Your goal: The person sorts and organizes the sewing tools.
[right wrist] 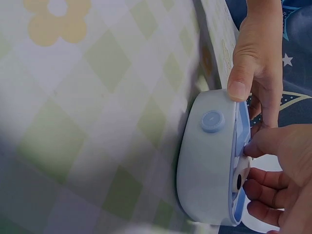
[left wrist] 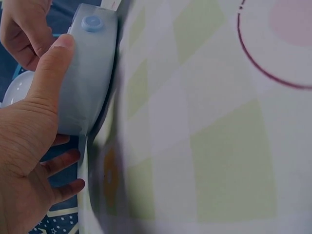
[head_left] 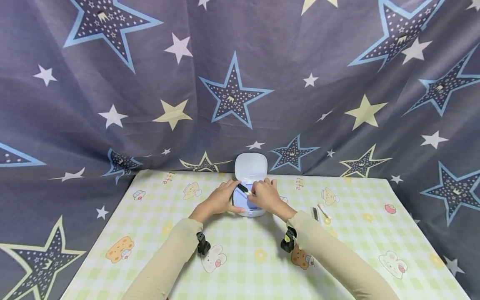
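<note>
A pale blue-white case (head_left: 252, 213) stands on the table with its lid (head_left: 251, 166) raised at the back. A round blue button (right wrist: 212, 121) sits on its front wall. My left hand (head_left: 217, 200) holds the case's left side, the thumb (left wrist: 57, 61) on the front rim and the fingers behind. Over the blue inside (head_left: 240, 201) my right hand (head_left: 265, 196) pinches a small black-and-white piece (head_left: 243, 188), whose dark end slants toward the left fingertips. Up close, a white rounded part (right wrist: 240, 176) with a dark oval shows below the right fingers; I cannot tell its kind.
Right of the case lie a short dark strip (head_left: 315, 213) and a thin stick with a yellow round end (head_left: 327, 220). A checked cloth (head_left: 258, 275) with cartoon prints covers the table. Behind it hangs a star-patterned curtain (head_left: 285, 112).
</note>
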`<state>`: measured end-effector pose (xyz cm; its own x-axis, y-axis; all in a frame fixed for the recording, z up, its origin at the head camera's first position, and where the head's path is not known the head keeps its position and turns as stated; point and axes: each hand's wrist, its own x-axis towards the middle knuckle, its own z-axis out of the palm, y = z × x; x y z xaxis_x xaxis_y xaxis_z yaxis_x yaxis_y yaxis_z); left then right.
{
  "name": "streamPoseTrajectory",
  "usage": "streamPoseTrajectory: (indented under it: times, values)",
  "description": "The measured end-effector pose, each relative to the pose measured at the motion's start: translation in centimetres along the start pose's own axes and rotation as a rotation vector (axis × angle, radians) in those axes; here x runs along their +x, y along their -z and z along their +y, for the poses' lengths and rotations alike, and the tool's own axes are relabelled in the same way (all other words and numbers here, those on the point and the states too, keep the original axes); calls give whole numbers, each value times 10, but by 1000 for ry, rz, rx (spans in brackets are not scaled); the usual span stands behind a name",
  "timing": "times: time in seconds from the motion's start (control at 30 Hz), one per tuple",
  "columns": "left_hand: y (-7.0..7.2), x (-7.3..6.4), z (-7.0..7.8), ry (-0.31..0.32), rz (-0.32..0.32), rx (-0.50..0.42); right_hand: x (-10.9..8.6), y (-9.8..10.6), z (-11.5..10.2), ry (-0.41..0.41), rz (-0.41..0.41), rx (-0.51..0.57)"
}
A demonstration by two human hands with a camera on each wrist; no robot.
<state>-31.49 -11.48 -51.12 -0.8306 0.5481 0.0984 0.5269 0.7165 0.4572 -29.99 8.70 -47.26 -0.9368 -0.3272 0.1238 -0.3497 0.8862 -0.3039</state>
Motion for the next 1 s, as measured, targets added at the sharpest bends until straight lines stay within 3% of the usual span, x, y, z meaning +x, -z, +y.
streamPoseTrajectory:
  times: [0.33,0.6,0.83,1.0]
  values:
    - [1,0,0,6,1,-9,1,0,1,23,-4,-55]
    - [4,-1,1,5,11,-5,-2,0,1,139,53,-161]
    - [1,-1,0,0,17,-10,-6,-3,3,186,61,-251]
    - [0,-2,0,1,13,-14,-9,-3,7,199,32,-225]
